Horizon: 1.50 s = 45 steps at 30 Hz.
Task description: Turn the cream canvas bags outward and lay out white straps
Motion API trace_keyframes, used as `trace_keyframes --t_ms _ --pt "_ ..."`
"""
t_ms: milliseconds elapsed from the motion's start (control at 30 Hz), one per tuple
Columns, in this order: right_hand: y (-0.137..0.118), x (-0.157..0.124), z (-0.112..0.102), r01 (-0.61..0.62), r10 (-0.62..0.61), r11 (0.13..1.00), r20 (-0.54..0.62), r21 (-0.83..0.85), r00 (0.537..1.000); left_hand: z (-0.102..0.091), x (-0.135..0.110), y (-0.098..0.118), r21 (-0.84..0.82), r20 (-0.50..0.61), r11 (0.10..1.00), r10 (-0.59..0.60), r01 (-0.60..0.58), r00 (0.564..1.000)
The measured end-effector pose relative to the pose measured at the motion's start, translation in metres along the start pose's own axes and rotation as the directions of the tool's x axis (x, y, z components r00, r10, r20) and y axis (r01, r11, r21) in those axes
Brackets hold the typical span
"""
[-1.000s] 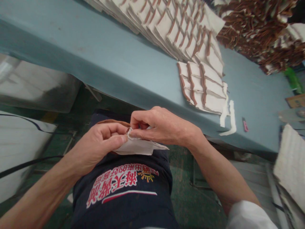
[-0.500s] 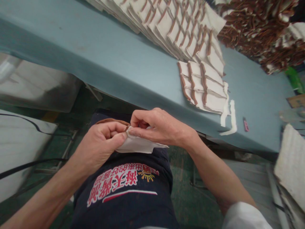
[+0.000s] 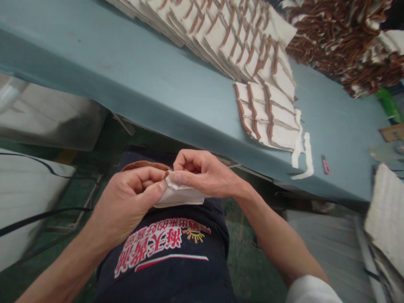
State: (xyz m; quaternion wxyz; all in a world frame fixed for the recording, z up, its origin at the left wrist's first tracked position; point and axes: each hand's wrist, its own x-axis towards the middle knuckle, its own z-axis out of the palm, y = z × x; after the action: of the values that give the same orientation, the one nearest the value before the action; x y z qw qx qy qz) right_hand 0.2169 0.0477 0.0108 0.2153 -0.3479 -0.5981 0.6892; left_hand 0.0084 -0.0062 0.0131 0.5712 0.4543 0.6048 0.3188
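Note:
Over my lap, both hands pinch one white fabric piece (image 3: 179,196) with a brown trim. My left hand (image 3: 126,202) is closed on its left corner with thumb and forefinger. My right hand (image 3: 202,172) is closed on the same corner from the right, fingers curled over the white cloth. A brown strip (image 3: 142,165) curves out behind my left hand. The rest of the piece hangs flat under my right hand, above my dark apron (image 3: 167,261) with red and white print.
A blue table (image 3: 132,80) runs across in front of me. On it lie overlapping rows of white pieces with brown trim (image 3: 240,38), a smaller group (image 3: 268,115) near the front edge, white strips (image 3: 304,153) and a small pink object (image 3: 325,165). A tangled brown-and-white heap (image 3: 347,38) fills the far right.
Both hands have dropped slightly toward my lap, still pinching the same corner. The free end of the white piece has drawn in under my right hand.

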Motion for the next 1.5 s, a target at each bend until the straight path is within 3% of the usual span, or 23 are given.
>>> trace_keyframes --t_ms 167,367,533,667,900,1033,1133,1300,1367,1500 --pt "0.001 -0.001 0.006 0.001 0.000 0.998 -0.007 0.063 1.000 0.004 -0.008 0.001 0.224 -0.099 0.965 0.158 -0.133 0.982" --pt "0.006 -0.005 0.008 -0.083 0.083 0.997 0.018 0.000 0.996 0.004 -0.015 -0.007 0.451 -0.077 0.848 0.347 -0.278 0.935" --pt "0.004 -0.013 0.014 -0.102 0.102 0.994 0.000 -0.026 0.995 0.002 -0.014 -0.009 0.345 -0.008 0.876 0.361 -0.336 0.933" --pt "-0.001 -0.019 0.023 -0.083 0.083 0.997 -0.053 -0.001 0.995 0.003 -0.019 -0.010 0.282 -0.049 0.884 0.401 -0.372 0.915" --pt "0.003 -0.022 0.026 -0.142 0.150 0.988 -0.144 0.068 0.978 0.007 -0.030 -0.004 0.323 -0.103 0.912 0.299 -0.253 0.949" --pt "0.008 -0.020 0.029 -0.186 0.203 0.950 -0.043 0.249 0.978 0.007 -0.029 -0.003 0.337 -0.066 0.875 0.390 -0.347 0.918" --pt "0.013 -0.017 0.037 -0.203 0.208 0.914 0.025 0.352 0.978 0.015 -0.034 -0.003 0.306 -0.137 0.900 0.364 -0.310 0.921" --pt "0.024 -0.018 0.055 -0.118 0.157 0.957 -0.132 0.263 0.979 0.025 -0.043 -0.005 0.291 -0.252 0.934 0.286 -0.209 0.925" --pt "0.026 -0.021 0.059 -0.079 0.113 0.980 -0.181 0.183 0.977 0.021 -0.042 -0.010 0.271 -0.221 0.943 0.254 -0.191 0.941" --pt "0.025 -0.022 0.059 -0.043 0.063 0.994 -0.198 0.102 0.978 0.007 -0.033 -0.025 0.105 -0.056 0.983 0.156 -0.150 0.986"
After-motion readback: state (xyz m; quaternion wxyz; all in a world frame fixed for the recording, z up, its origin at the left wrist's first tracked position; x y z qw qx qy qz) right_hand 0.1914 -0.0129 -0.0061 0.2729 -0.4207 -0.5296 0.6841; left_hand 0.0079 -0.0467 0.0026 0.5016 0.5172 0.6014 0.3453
